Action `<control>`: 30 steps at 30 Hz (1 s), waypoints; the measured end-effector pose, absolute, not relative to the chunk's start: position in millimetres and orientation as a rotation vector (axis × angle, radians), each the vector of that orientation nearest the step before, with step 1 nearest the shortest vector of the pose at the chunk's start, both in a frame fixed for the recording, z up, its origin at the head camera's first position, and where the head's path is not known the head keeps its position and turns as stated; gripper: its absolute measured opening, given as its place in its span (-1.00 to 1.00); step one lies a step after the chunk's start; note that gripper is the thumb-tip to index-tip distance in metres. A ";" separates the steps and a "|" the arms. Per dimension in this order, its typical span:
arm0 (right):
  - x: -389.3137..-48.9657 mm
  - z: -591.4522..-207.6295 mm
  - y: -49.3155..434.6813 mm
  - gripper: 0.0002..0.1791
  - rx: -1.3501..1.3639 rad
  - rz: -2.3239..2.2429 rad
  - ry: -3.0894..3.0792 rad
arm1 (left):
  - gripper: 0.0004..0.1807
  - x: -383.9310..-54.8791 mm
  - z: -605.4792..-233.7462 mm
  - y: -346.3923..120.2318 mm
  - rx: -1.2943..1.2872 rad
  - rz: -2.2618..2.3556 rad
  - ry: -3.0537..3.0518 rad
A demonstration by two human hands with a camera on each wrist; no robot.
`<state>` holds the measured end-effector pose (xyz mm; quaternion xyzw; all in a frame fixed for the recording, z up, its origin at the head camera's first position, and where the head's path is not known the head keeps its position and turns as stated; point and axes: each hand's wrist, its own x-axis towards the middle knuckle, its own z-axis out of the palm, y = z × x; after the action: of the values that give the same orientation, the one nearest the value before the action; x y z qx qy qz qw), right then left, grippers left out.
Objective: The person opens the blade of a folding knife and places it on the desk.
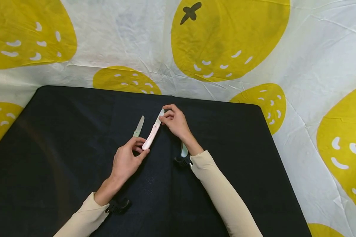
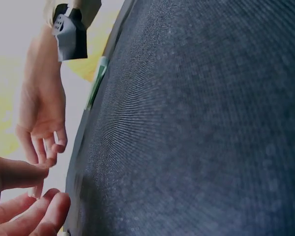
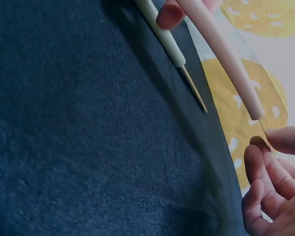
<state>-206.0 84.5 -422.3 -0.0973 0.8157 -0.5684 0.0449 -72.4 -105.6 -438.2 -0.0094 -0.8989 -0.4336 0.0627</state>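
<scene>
A folding knife with a pink handle (image 1: 151, 136) and a short pale blade is held slantwise above the black cloth. My left hand (image 1: 126, 161) holds the butt end of its handle between thumb and fingers. At the other end, my right hand (image 1: 175, 121) pinches the blade between thumb and fingers. The right wrist view shows the pink handle (image 3: 226, 54) raised off the cloth, the thin blade edge-on at the right fingertips. A similar knife with a pale green handle (image 1: 136, 133) lies just behind my left hand, its handle partly hidden by the fingers.
Under my right wrist lies another knife with a pale bluish handle (image 1: 184, 150), mostly covered by the arm. Black cloth (image 1: 77, 148) covers the table. A white sheet with yellow fruit prints (image 1: 130, 33) hangs behind its far edge.
</scene>
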 end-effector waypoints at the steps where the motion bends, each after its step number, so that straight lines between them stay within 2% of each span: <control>1: -206.6 -422.2 84.6 -0.52 -0.299 -1.709 2.501 | -0.62 -72.0 -438.0 -105.6 -0.032 -1.285 -2.724; 9: -211.9 -423.8 84.4 -0.58 -0.292 -1.477 2.593 | -0.62 -70.4 -437.6 -105.5 -0.068 -1.142 -2.773; 30: -218.0 -429.8 79.5 -0.59 -0.360 -1.107 2.695 | -0.59 -73.5 -435.1 -102.0 -0.058 -1.002 -2.927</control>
<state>-218.0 79.5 -429.8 -0.1219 0.9132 -0.3750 0.1026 -73.5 -102.0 -435.1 -0.0188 -0.9457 -0.3237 0.0236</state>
